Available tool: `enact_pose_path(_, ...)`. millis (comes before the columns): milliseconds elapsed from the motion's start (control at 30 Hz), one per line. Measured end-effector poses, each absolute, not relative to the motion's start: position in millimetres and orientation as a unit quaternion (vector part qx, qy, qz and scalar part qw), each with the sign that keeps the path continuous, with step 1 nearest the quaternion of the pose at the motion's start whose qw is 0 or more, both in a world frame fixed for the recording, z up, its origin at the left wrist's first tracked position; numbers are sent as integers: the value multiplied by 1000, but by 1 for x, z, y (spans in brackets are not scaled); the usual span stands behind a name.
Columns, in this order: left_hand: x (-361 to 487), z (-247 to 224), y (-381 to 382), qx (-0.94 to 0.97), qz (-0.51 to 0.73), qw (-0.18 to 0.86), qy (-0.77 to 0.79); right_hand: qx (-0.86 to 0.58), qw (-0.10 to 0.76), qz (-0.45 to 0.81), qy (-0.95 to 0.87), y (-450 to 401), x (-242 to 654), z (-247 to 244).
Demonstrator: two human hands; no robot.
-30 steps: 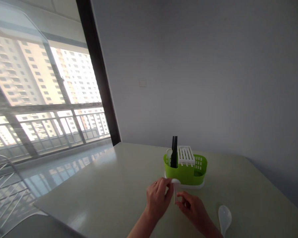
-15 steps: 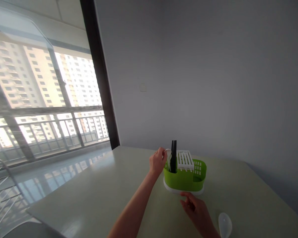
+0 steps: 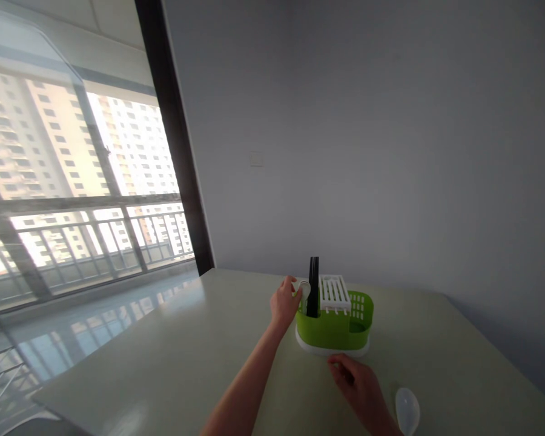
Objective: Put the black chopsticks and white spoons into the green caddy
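Note:
A green caddy (image 3: 331,330) with a white base stands on the table. A white slatted rack (image 3: 334,294) sits over its middle. Black chopsticks (image 3: 313,284) stand upright in the left compartment, beside a pale spoon (image 3: 305,290) whose bowl points up. My left hand (image 3: 283,304) is at the caddy's left rim, its fingers apart next to the spoon's bowl; whether a fingertip still touches it is hard to see. My right hand (image 3: 356,384) rests in front of the caddy, fingers loosely curled together, nothing visible in them.
On the pale table (image 3: 236,339) a white rice paddle (image 3: 407,410) lies to the right of my right hand. Behind the table rises a grey wall (image 3: 345,151) with a switch plate (image 3: 257,159). Windows and a railing are at the left.
The spoon has gone down into the caddy's left compartment, and my left hand's fingers have parted from it. My right hand has curled slightly more. The view has shifted slightly.

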State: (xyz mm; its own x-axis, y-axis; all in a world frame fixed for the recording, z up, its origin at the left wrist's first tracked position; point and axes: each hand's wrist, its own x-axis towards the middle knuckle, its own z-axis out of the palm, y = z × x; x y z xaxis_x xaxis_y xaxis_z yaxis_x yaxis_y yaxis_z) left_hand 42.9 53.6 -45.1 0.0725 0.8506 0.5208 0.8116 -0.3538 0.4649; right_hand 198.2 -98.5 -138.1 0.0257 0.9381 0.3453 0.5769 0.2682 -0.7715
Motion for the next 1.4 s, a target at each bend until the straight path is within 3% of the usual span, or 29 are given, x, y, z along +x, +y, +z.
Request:
enact_pose_path(200,23,-83,10,705,483,82,514,-615,448,210,-614,-106,248,-127)
enact_pose_path(433,15,-140,-37,720,465,186,480,-771,306,134,-542,-136,335,-148)
enact_pose_path(600,26,-147,-47,738,443,212,462,-765,246,176,-568,-142,335,-167)
enact_pose_path(767,28,-142,-52,740,447,218,453,-750,213,137,-610,-135,325,-168)
enact_pose_path(1100,39,-113,-81,762,449,249,395,-582,386,78,-712,-123,235,-85)
enact_pose_path(1400,39,-84,-98,825,423,118,356,-479,438,-13,-761,-119,204,-100)
